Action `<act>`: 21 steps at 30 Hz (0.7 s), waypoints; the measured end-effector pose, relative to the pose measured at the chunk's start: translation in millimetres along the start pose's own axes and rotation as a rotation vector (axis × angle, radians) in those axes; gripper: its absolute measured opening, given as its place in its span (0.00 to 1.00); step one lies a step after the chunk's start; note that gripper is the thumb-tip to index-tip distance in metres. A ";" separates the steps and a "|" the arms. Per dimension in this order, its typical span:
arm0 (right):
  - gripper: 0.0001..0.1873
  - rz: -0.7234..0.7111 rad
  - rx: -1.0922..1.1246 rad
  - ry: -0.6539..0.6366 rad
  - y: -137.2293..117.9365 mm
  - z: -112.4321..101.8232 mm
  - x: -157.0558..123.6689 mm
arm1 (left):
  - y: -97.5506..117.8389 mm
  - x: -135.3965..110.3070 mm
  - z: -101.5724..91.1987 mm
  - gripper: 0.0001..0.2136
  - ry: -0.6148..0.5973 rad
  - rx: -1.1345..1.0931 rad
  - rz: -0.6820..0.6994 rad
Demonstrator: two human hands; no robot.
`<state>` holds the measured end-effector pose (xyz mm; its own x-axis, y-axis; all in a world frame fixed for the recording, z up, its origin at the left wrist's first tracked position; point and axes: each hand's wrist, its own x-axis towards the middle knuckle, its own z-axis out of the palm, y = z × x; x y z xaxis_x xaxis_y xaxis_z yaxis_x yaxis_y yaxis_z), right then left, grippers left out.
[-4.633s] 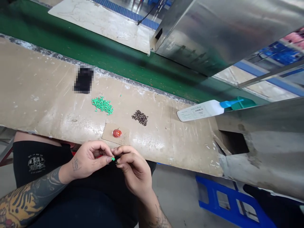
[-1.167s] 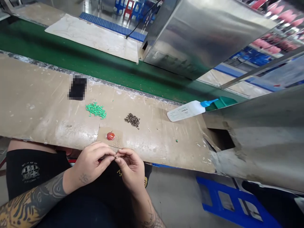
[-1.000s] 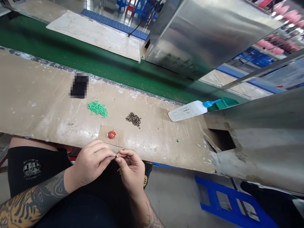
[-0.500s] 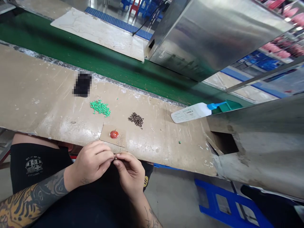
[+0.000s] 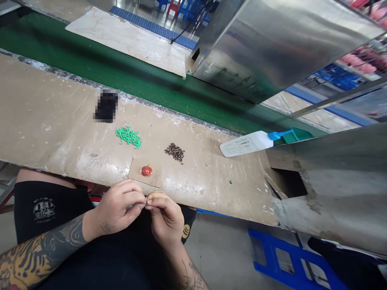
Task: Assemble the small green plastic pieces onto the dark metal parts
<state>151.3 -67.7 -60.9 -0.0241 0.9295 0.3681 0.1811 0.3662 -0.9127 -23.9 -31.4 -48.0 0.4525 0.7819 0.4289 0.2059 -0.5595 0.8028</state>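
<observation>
My left hand [image 5: 123, 205] and my right hand [image 5: 165, 217] meet fingertip to fingertip just off the near edge of the bench. Each is closed in a pinch; a tiny dark piece shows between them, too small to name. Just beyond the fingers lies a cardboard piece [image 5: 137, 178] bearing a blob of glossy red paste [image 5: 146, 171] and some fine tan specks. Farther off are a pile of small green pieces [image 5: 128, 137] and, to its right, a pile of small dark brown pieces [image 5: 174, 152].
A white bottle with a blue nozzle [image 5: 246, 143] lies on the bench [image 5: 199, 181] at right. A blurred-out black object [image 5: 106, 106] is at left. Behind runs a green belt [image 5: 145, 88] beside a metal housing [image 5: 256, 48]. A blue stool [image 5: 284, 257] stands lower right.
My right fingers have curled in closer against the left fingertips, around the tiny piece. The piles and bottle have not been moved; the view has shifted slightly.
</observation>
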 end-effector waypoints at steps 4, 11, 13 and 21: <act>0.10 0.069 0.040 0.096 3.9 7.4 -6.2 | -0.6 -2.8 9.7 0.06 0.106 0.001 0.008; 0.10 0.058 -0.226 0.078 23.5 -16.7 12.6 | -61.5 34.9 -31.6 0.07 0.062 0.509 -0.208; 0.09 0.032 -0.362 0.028 30.3 -24.6 24.8 | -86.4 50.1 -46.4 0.09 0.065 0.703 -0.349; 0.11 -0.023 -0.744 -0.210 42.8 -33.1 59.3 | -109.8 64.6 -49.7 0.09 -0.024 0.820 -0.434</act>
<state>190.2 1.6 -72.3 -0.2085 0.9380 0.2768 0.7896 0.3285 -0.5184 -60.3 94.2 -87.9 0.2081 0.9675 0.1436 0.9065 -0.2460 0.3433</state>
